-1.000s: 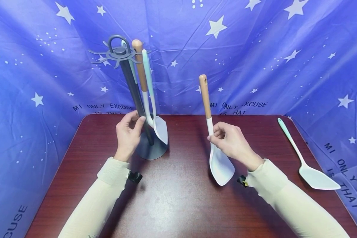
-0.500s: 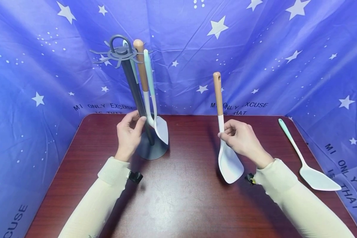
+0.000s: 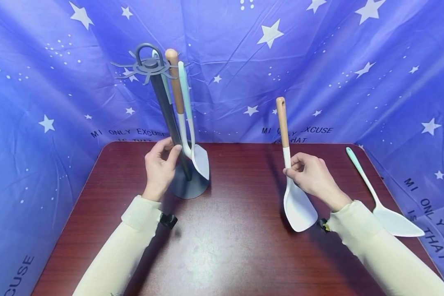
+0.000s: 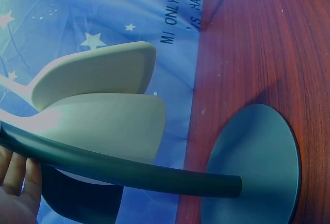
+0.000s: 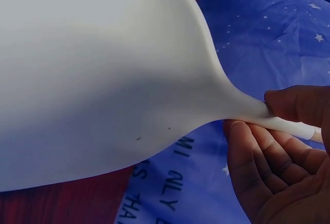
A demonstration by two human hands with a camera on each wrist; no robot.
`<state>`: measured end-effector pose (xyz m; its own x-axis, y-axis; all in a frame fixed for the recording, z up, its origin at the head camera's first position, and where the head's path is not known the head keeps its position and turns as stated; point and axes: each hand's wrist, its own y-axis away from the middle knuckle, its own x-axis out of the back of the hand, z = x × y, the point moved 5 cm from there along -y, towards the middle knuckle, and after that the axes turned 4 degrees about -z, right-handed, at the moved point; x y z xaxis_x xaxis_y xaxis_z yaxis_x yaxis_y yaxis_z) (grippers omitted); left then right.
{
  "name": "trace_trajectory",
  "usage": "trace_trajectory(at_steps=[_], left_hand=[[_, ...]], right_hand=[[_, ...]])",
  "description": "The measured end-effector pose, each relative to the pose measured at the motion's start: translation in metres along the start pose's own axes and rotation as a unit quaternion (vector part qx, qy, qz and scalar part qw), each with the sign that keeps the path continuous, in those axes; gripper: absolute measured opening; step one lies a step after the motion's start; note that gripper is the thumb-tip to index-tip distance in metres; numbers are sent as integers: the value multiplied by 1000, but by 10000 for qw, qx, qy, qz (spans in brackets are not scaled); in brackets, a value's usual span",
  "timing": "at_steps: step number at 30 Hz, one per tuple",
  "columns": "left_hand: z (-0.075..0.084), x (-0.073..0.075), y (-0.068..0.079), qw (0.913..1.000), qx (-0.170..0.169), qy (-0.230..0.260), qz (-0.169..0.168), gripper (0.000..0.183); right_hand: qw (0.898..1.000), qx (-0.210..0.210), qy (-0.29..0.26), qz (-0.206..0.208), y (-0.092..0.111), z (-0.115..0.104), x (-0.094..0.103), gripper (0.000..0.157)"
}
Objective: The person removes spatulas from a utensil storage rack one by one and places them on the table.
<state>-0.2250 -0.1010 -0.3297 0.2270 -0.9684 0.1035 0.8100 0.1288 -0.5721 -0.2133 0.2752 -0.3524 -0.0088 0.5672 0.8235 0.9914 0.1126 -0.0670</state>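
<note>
My left hand (image 3: 160, 168) grips the dark post of a utensil stand (image 3: 163, 102), thumb in front and fingers behind. The stand's round base (image 4: 258, 157) rests on the table. From its hooked top hang a wooden-handled utensil (image 3: 175, 86) and a mint-handled spatula (image 3: 186, 94), with another mint handle partly hidden behind the post. On the right, my right hand (image 3: 311, 176) pinches the white neck of a spatula (image 3: 299, 209) with a wooden handle. That spatula stands nearly upright, its broad white head down, close over the table. Its head fills much of the right wrist view.
A mint-handled white spatula (image 3: 396, 222) lies near the table's right edge, its head partly behind my right sleeve. Blue star-patterned cloth (image 3: 222, 61) hangs behind and at both sides of the dark red table (image 3: 222, 246).
My right hand has moved to the right with the wooden-handled spatula, dipping slightly over the last half second. My left hand and the stand stay in place.
</note>
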Motion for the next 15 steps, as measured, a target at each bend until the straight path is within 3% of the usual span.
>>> trace_trajectory(at_steps=[15], left_hand=[[1, 0, 0, 10000, 42, -14, 12, 20]], right_hand=[[9995, -222, 225, 19, 7, 26, 9, 13]])
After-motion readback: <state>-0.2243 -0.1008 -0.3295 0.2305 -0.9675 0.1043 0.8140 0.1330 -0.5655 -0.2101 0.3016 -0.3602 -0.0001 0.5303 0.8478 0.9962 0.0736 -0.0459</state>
